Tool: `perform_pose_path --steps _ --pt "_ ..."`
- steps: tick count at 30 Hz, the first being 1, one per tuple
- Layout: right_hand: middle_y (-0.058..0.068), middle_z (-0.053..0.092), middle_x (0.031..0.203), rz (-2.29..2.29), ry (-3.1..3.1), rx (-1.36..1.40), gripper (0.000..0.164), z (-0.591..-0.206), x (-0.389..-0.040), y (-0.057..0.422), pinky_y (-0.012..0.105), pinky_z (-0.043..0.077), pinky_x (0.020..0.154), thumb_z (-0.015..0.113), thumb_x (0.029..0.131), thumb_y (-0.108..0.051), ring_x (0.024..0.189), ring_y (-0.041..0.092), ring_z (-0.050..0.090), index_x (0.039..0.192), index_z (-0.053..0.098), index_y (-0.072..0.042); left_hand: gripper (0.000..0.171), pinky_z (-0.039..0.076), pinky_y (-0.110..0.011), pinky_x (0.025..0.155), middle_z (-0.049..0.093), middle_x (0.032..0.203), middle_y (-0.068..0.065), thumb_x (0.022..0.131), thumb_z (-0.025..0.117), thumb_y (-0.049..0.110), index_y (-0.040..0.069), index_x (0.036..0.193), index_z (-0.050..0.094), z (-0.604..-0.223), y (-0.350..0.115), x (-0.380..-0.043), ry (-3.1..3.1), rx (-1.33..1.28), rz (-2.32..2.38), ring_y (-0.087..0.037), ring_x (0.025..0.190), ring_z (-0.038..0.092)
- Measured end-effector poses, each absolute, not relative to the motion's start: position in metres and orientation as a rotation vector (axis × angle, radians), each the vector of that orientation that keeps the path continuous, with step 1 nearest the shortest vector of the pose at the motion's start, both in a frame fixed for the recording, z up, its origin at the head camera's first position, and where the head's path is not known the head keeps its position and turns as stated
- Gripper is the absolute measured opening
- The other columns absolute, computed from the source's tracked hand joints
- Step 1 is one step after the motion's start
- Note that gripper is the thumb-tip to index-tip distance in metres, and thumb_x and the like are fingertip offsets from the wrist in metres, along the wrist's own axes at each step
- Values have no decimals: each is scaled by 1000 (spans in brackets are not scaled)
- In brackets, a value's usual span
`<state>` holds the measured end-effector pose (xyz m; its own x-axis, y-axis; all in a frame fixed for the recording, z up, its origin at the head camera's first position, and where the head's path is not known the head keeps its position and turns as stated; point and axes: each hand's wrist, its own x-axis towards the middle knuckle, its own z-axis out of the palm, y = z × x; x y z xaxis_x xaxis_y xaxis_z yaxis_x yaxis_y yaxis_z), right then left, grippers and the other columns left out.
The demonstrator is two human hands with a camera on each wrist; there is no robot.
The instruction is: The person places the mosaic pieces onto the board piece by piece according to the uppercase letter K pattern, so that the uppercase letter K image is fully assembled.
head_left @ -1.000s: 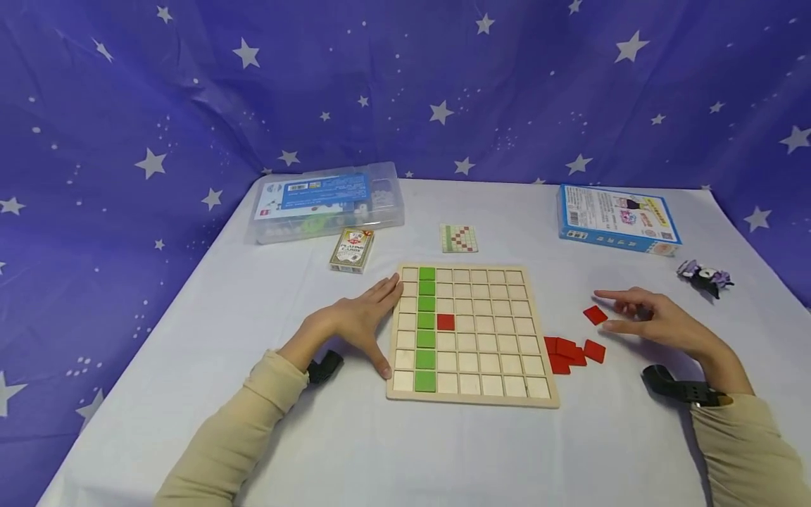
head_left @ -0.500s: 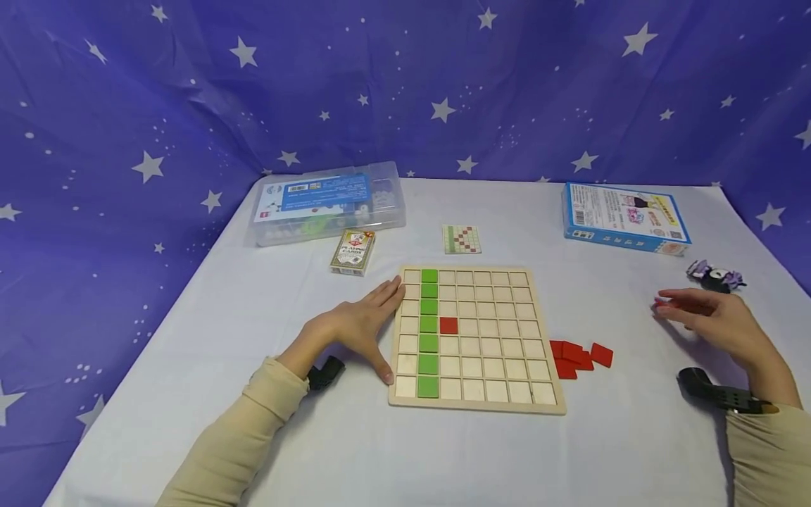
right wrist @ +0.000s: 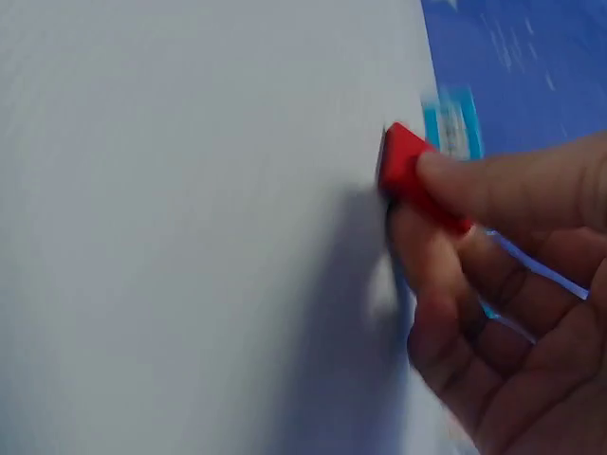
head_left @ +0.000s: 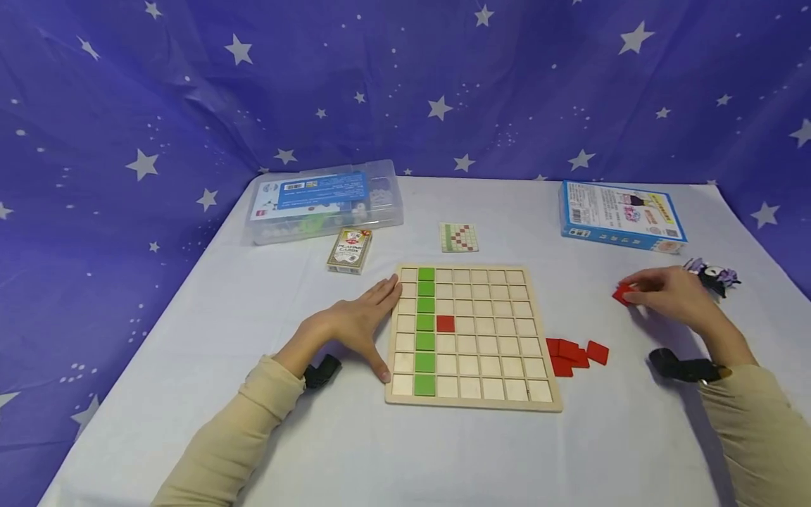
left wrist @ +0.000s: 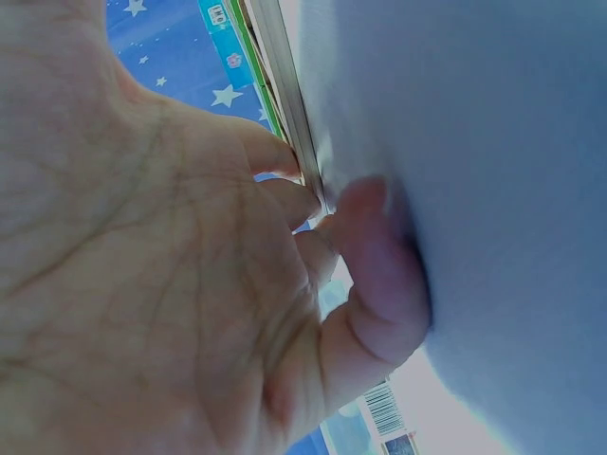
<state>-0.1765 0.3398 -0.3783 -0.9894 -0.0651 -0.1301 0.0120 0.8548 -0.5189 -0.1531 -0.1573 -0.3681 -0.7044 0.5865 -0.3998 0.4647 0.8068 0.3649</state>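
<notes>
My right hand (head_left: pixel 665 292) pinches a red square tile (right wrist: pixel 408 171) between thumb and fingers, over the tablecloth right of the board. At the left edge of the wooden grid board (head_left: pixel 475 406) my left hand (head_left: pixel 357 327) rests spread, fingertips and thumb along the frame. Its palm (left wrist: pixel 171 256) fills much of the left wrist view, beside the board's side edge (left wrist: pixel 285 85). Green tiles (head_left: pixel 426 341) fill the board's second column. One red tile (head_left: pixel 445 324) lies in the third column, middle row. Several loose red tiles (head_left: pixel 569 352) are heaped at the board's right edge.
Behind the board lies a small pattern card (head_left: pixel 459 238). A playing card box (head_left: pixel 350 251) and a clear plastic case (head_left: pixel 326 201) are at back left. A blue and white box (head_left: pixel 624 215) is at back right, with a purple and black trinket (head_left: pixel 714 278) near it.
My right hand picked up the loose red tile from the table, drew it off to the right, and now has come partway back left with it. My left hand stays at the board.
</notes>
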Motion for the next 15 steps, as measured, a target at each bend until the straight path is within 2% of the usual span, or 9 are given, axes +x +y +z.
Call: perform_pose_path --steps 3,6,10,13,15 --pt "-1 70 91 -1078 2697 -130 45 -373 -198 301 25 49 63 66 91 -19 76 8 59 123 56 11 145 32 -56 108 -18 162 -4 55 87 59 11 155 -7 -369 -158 -152 2483 791 333 -23 150 -11" --pt "-12 71 89 -1353 2473 -269 43 -365 -212 251 26 54 70 65 90 -11 78 4 65 124 55 14 145 31 -57 109 -18 161 -4 55 86 60 11 155 -7 -370 -157 -151 2481 800 343 -24 150 -11" --pt "2 74 88 -1379 2334 -513 30 -356 -219 183 31 56 69 66 86 -5 73 15 69 111 65 12 145 31 -56 110 -18 162 -4 55 86 60 11 155 -7 -369 -158 -153 2493 795 337 -23 150 -11" --pt "10 74 85 -1201 2414 -633 19 -358 -216 147 30 54 64 68 84 -5 67 16 66 99 73 5 145 30 -55 111 -18 162 -4 55 86 59 11 155 -7 -368 -158 -154 2494 799 331 -23 150 -11" --pt "11 75 83 -1086 2496 -653 13 -360 -211 134 28 51 63 69 82 -5 67 13 64 93 75 1 145 29 -56 111 -18 161 -5 55 87 59 11 155 -7 -368 -158 -154 2490 799 336 -24 150 -11"
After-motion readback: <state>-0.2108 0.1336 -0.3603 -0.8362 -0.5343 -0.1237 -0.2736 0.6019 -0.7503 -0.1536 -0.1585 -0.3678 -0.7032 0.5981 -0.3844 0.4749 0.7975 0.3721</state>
